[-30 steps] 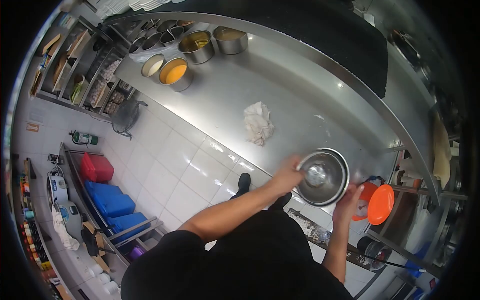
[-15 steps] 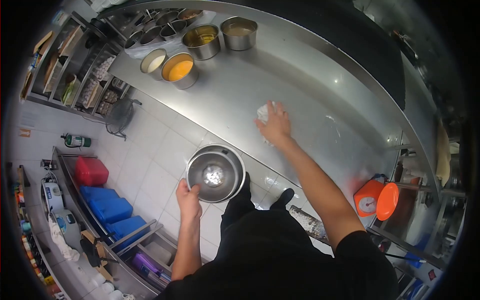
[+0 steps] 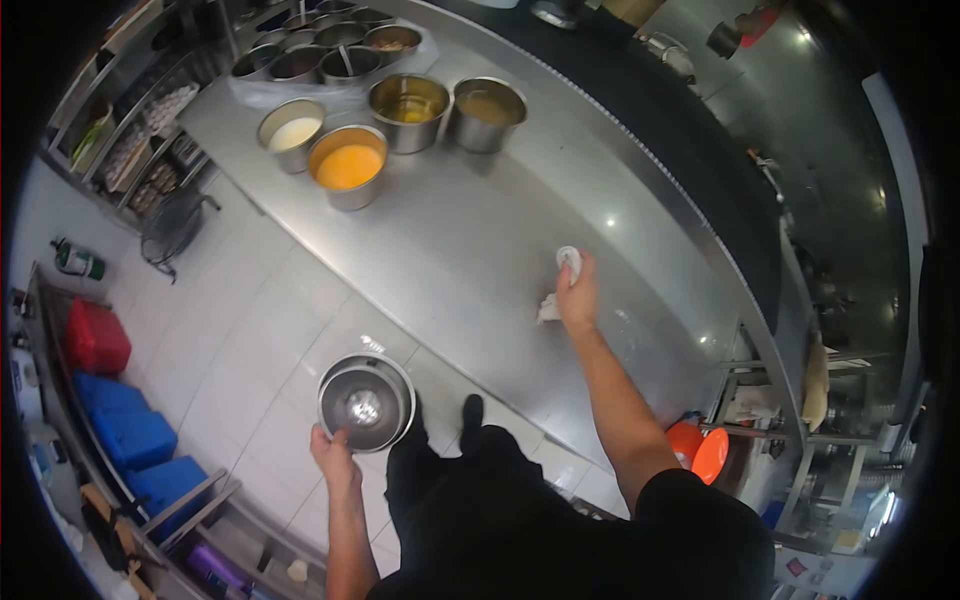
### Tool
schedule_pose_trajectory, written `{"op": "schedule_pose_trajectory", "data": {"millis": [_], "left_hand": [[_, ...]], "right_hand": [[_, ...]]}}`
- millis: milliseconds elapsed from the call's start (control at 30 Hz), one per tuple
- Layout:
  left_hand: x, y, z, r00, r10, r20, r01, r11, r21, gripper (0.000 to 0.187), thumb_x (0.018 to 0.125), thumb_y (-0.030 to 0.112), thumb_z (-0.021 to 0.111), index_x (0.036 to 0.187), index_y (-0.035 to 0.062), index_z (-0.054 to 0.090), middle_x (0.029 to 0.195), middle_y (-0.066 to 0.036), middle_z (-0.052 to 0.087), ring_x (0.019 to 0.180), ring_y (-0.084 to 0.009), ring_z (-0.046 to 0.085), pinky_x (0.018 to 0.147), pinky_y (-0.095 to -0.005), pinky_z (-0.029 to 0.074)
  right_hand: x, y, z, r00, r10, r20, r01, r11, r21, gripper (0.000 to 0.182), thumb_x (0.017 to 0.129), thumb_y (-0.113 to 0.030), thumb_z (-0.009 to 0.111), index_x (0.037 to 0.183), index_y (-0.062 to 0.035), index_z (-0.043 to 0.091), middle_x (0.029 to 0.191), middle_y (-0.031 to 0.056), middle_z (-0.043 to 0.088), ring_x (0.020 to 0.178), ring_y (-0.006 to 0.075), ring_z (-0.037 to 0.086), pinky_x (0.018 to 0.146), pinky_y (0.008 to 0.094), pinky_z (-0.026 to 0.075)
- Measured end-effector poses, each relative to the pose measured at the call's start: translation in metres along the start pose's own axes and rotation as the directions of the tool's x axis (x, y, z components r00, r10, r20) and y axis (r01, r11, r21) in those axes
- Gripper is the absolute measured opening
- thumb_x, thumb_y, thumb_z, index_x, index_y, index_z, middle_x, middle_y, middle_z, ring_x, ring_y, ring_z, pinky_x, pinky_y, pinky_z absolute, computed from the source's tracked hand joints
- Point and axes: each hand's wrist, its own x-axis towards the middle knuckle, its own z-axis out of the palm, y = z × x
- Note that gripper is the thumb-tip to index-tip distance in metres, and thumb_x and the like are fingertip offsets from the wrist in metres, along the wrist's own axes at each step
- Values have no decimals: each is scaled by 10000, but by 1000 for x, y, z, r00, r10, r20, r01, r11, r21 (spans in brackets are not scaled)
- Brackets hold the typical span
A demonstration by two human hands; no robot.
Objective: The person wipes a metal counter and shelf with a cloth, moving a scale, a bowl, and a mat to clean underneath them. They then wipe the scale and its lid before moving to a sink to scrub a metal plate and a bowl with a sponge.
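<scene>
At the lower left, over the tiled floor, my left hand (image 3: 336, 462) grips the rim of a metal bowl (image 3: 366, 405), which seems to have a second one nested in it. My right hand (image 3: 578, 290) is closed around a white cloth (image 3: 568, 262) at the middle right, over the steel counter (image 3: 460, 270). Part of the cloth hangs below the hand on its left side. On the counter's far left part stand a pot of orange liquid (image 3: 348, 168), a pot of white liquid (image 3: 294, 133), and two more metal pots (image 3: 409, 110) (image 3: 486, 115).
Several dark containers (image 3: 340, 50) stand at the counter's far end. An orange scale (image 3: 710, 455) is near my right elbow. Blue bins (image 3: 135, 435) and a red bin (image 3: 98, 335) line the left side. A fan (image 3: 172, 235) stands on the floor beside the shelves.
My right hand has gone from lying spread on the cloth to gripping it, bunched up. The view has shifted, and the bowl in my left hand appears lower and further left.
</scene>
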Motion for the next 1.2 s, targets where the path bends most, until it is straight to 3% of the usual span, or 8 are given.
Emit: {"op": "schedule_pose_trajectory", "data": {"millis": [133, 233, 300, 367, 467, 567, 833, 1200], "left_hand": [[12, -29, 8, 996, -39, -75, 35, 998, -52, 180, 824, -96, 586, 932, 48, 570, 876, -24, 635, 764, -97, 576, 717, -257, 461], [16, -44, 5, 994, -40, -104, 42, 999, 15, 160, 834, -84, 578, 934, 39, 565, 907, -37, 642, 794, -102, 588, 754, -263, 473], [18, -61, -3, 988, -24, -154, 30, 999, 35, 151, 840, -80, 576, 936, 36, 567, 925, -45, 645, 814, -104, 594, 773, -266, 477], [22, -75, 4, 981, -32, -189, 36, 999, 19, 148, 844, -76, 577, 944, 33, 569, 936, -51, 646, 826, -106, 596, 782, -269, 479], [19, -75, 14, 970, -77, -230, 68, 997, -46, 166, 847, -68, 584, 984, 25, 577, 951, -57, 649, 836, -114, 604, 785, -273, 487], [24, -80, 19, 959, -101, -265, 96, 995, -32, 182, 849, -70, 581, 1008, 18, 580, 965, -63, 657, 851, -122, 619, 798, -279, 499], [28, -67, 20, 963, -155, -219, 147, 988, -55, 241, 835, -85, 585, 1056, 10, 598, 994, -87, 677, 876, -152, 653, 822, -297, 521], [39, -77, 21, 967, -129, -218, 153, 984, 96, 162, 812, -38, 620, 834, 94, 528, 741, 12, 530, 625, -71, 478, 549, -268, 390]], "right_hand": [[94, 57, -39, 964, -51, -263, -11, 974, -228, 431, 981, -205, 614, 1343, 15, 532, 1284, 269, 623, 1220, 454, 587, 1023, 477, 478], [174, 236, -47, 587, -794, -156, 390, 447, -805, 345, 1024, -257, 597, 1246, 3, 636, 1171, 230, 659, 1087, 394, 645, 940, 471, 510], [200, 272, -53, 900, 160, -406, -261, 943, -207, 469, 988, -354, 617, 1336, -39, 623, 1283, 197, 662, 1209, 357, 615, 1025, 474, 476], [204, 256, -62, 708, 613, -351, -684, 719, -125, 475, 973, -357, 627, 1324, -37, 619, 1274, 208, 668, 1195, 343, 635, 1010, 478, 490], [214, 274, -21, 793, 242, -558, -577, 592, -563, 423, 966, -300, 605, 1275, -10, 620, 1171, 216, 694, 1052, 329, 695, 876, 454, 555], [274, 187, -12, 862, 498, -94, -503, 863, -49, 467, 946, -264, 568, 1311, 23, 611, 1097, 233, 713, 971, 361, 720, 869, 463, 573], [415, 80, 123, 933, -264, 246, 252, 964, 79, 542, 1013, -195, 512, 1514, -4, 435, 1435, 209, 569, 1347, 309, 534, 1134, 357, 385], [133, -68, 112, 768, -556, 317, 551, 827, 117, 506, 933, -25, 547, 1438, -16, 528, 1482, 211, 536, 1382, 387, 490, 1187, 447, 358]]}}
